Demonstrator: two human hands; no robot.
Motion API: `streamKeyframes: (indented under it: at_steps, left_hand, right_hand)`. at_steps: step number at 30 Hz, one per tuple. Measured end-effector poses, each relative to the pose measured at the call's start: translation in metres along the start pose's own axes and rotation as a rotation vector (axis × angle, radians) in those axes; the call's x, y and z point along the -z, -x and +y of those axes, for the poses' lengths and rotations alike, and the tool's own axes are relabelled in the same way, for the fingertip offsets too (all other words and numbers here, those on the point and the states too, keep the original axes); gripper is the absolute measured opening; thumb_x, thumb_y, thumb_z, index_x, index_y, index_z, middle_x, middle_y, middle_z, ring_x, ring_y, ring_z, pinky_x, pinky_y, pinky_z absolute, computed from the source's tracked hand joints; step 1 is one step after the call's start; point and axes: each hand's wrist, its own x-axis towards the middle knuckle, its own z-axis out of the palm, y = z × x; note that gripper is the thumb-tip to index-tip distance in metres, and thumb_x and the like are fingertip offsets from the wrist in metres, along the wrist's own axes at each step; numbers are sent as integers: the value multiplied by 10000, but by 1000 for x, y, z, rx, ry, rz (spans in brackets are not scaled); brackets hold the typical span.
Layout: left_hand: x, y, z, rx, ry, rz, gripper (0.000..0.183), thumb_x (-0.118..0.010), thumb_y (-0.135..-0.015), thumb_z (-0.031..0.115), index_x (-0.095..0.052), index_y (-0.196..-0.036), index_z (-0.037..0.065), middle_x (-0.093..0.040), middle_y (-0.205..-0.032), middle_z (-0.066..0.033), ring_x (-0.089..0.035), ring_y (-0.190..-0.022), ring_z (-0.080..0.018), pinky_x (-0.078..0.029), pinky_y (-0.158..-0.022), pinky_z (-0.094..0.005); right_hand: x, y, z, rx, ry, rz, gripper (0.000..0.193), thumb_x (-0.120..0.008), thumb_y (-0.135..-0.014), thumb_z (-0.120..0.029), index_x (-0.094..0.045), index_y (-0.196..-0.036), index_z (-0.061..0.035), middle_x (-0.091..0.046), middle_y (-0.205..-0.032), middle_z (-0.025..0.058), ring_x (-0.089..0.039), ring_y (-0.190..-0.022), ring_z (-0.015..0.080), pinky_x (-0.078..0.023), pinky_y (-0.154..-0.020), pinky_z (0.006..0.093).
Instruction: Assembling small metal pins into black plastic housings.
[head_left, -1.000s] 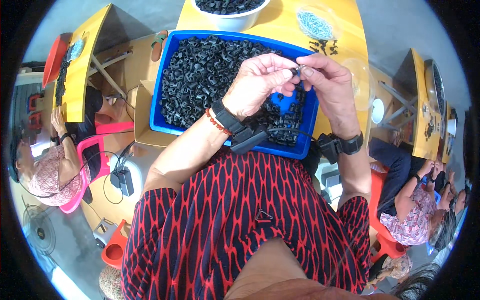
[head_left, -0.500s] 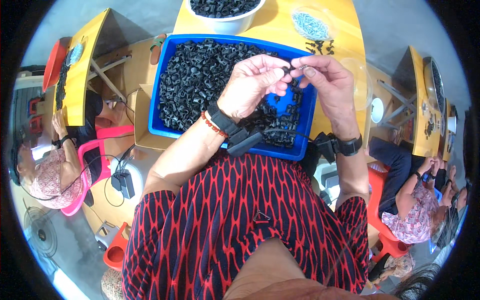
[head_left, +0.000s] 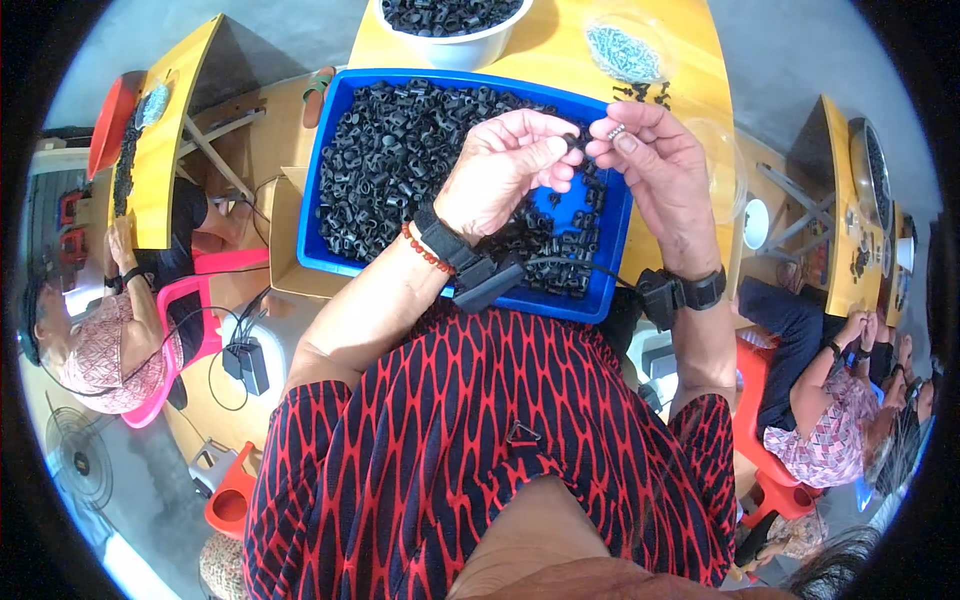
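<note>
My left hand [head_left: 505,165] pinches a small black plastic part [head_left: 571,142] between thumb and forefinger, above the blue bin [head_left: 566,208]. Just to its right, my right hand [head_left: 660,165] grips a small silver ridged piece [head_left: 615,131] between thumb and fingertip; its exact kind is too small to make out. A narrow gap separates the two sets of fingertips. Under my hands, the bin holds a heap of small black plastic parts [head_left: 390,170], densest on the left. More black parts lie along its lower right side, partly covered by a strap device and cable.
A white bowl [head_left: 455,50] of black parts stands behind the bin on the yellow table [head_left: 560,30]. Beyond my right hand are a clear dish of pale blue small pieces [head_left: 625,53] and several black bits [head_left: 645,93]. Other people sit at tables on both sides.
My right hand has drawn slightly right, away from the black part, and the silver piece shows more plainly. My left hand has stayed in place.
</note>
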Motion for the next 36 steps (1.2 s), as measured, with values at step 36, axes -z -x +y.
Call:
streamKeyframes:
  at_steps: [36]
  left_hand:
    - [0,0,1,58,14,29,169,-619,-936,80,-642,-1061,-32,-704,-947,-136,-686,-753,-171,-585,-685,-291]
  right_hand:
    - [-26,1,-10,400,1008,-90,309,-611,-844,82,-630,-1137,-15,-664,-942,126,-687,-856,196,-546,-742,288]
